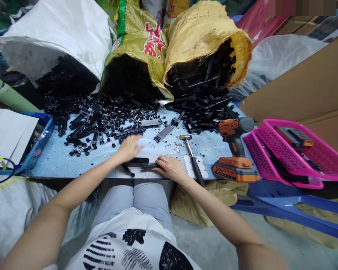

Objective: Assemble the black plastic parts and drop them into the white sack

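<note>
My left hand (129, 149) reaches over the table with its fingers stretched out and thumb apart. Just beyond its fingertips lie long black plastic parts (131, 132); whether it touches them I cannot tell. My right hand (170, 167) is closed around one end of a long black plastic piece (150, 165) at the table's front edge. Beside that piece, to the left, a black arm-like part (128, 170) slants toward the edge. Flat grey toothed plates (163, 133) and a pile of small black fittings with metal pins (115, 114) lie beyond my hands.
Right of my hands lie a hammer (192, 157), white discs (200, 167) and an orange cordless drill (235, 150). Pink baskets (329, 150) stand further right, a blue basket (46, 135) at left. White (59, 26), green (138, 45) and yellow (199, 30) sacks spill black parts at the back.
</note>
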{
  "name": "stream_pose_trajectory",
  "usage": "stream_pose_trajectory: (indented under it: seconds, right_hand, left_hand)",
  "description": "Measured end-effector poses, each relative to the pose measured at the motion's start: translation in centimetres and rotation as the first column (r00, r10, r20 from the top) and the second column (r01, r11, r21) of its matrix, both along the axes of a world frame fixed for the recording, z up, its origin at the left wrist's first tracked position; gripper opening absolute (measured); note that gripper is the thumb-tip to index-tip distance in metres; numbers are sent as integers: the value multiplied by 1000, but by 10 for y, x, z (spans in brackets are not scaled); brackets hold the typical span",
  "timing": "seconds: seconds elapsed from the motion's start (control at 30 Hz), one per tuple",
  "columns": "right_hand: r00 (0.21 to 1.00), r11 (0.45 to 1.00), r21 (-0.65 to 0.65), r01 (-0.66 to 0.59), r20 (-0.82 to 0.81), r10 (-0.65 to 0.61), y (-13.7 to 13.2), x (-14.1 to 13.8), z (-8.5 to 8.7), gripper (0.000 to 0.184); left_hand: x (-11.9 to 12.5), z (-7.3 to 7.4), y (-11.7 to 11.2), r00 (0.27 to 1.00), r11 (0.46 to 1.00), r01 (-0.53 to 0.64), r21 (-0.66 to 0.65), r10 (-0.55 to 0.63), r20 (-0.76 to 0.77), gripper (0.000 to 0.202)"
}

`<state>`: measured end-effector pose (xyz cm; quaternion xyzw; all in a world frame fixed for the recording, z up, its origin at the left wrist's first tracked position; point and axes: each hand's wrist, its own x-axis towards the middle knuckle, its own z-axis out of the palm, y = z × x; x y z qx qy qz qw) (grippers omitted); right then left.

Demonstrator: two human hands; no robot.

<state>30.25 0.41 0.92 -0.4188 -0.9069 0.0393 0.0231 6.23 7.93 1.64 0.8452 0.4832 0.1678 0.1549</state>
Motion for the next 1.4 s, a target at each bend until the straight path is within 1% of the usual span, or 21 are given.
stream_pose_trajectory:
  seconds: [0.03, 0.07, 0.13, 0.17, 0.23, 0.3, 0.37, 0.43, 0.47, 0.53, 0.57, 0.63, 0.73, 0.83, 0.9, 0.97, 1.03, 1.1, 1.17, 1.23, 1.4]
  right_hand:
    - [1000, 1000, -11, 5, -14, -6, -1, 2, -5, 40]
    - [1000, 1000, -24, 7, -22, -8, -2, 3, -8, 40]
    - [999, 999, -53, 6, -34, -8, -2, 4, -9, 41]
    - [999, 998, -61, 12, -45, -14, 1, 5, -7, 41]
    - [993, 996, -52, 73, -85, -77, 16, 8, -2, 39]
    - [966, 976, -13, 219, -139, -219, 48, 14, 4, 35]
    - [905, 917, 31, 397, -179, -386, 93, 22, 7, 32]
    - [841, 847, 46, 529, -163, -516, 140, 28, 7, 29]
    - [818, 823, 24, 567, -132, -560, 162, 29, 6, 27]
    - [802, 805, -53, 591, -68, -593, 194, 27, 2, 23]
    - [807, 807, -90, 583, -49, -589, 204, 25, 1, 21]
    - [822, 821, -121, 558, -59, -567, 211, 22, 1, 22]
    - [833, 844, -86, 530, -132, -537, 193, 17, 10, 27]
    - [853, 883, -70, 464, -234, -466, 154, 10, 29, 26]
    - [867, 924, -121, 362, -320, -381, 122, 2, 43, 21]
    - [875, 949, -214, 231, -382, -299, 91, -8, 54, 18]
    - [888, 940, -312, 140, -381, -258, 65, -17, 59, 16]
    - [905, 914, -392, 106, -342, -252, 46, -25, 58, 15]
    - [922, 898, -428, 98, -300, -244, 35, -30, 54, 13]
    - [937, 905, -414, 94, -270, -221, 30, -34, 52, 12]
    - [984, 938, -333, 99, -107, -142, 28, -46, 60, 15]
  left_hand:
    - [0, 2, 25, 991, 990, -137, 24, 137, -4, 39]
    - [0, 3, 50, 977, 977, -209, 37, 211, -40, 37]
    - [1, 3, 95, 949, 965, -262, -3, 257, -182, 36]
    - [2, 2, 112, 940, 965, -261, -23, 249, -235, 35]
    - [5, 0, 134, 933, 968, -246, -50, 222, -283, 30]
    - [9, 1, 139, 939, 973, -227, -42, 207, -276, 27]
    - [8, 5, 129, 944, 973, -231, -5, 223, -245, 27]
    - [0, 12, 106, 953, 964, -261, 47, 265, -146, 28]
    - [-7, 16, 90, 956, 959, -277, 66, 282, -77, 29]
    - [-24, 22, 54, 953, 950, -301, 80, 297, 54, 29]
    - [-35, 24, 34, 952, 951, -301, 78, 293, 92, 30]
    - [-54, 23, -6, 951, 954, -291, 67, 280, 130, 31]
    - [-74, 14, -54, 964, 973, -227, 40, 219, 153, 29]
    - [-76, 3, -78, 978, 984, -171, 41, 164, 131, 26]
    - [-73, 1, -82, 984, 983, -171, 69, 167, 59, 27]
    - [-68, 4, -81, 980, 977, -188, 98, 193, -41, 27]
    - [-65, 11, -78, 973, 979, -176, 99, 188, -137, 26]
    - [-63, 17, -77, 968, 989, -127, 79, 141, -209, 27]
    - [-62, 19, -77, 962, 994, -86, 74, 102, -252, 30]
    - [-62, 16, -78, 959, 991, -69, 113, 97, -268, 30]
    - [-63, -8, -78, 980, 969, 67, 238, -19, -199, 33]
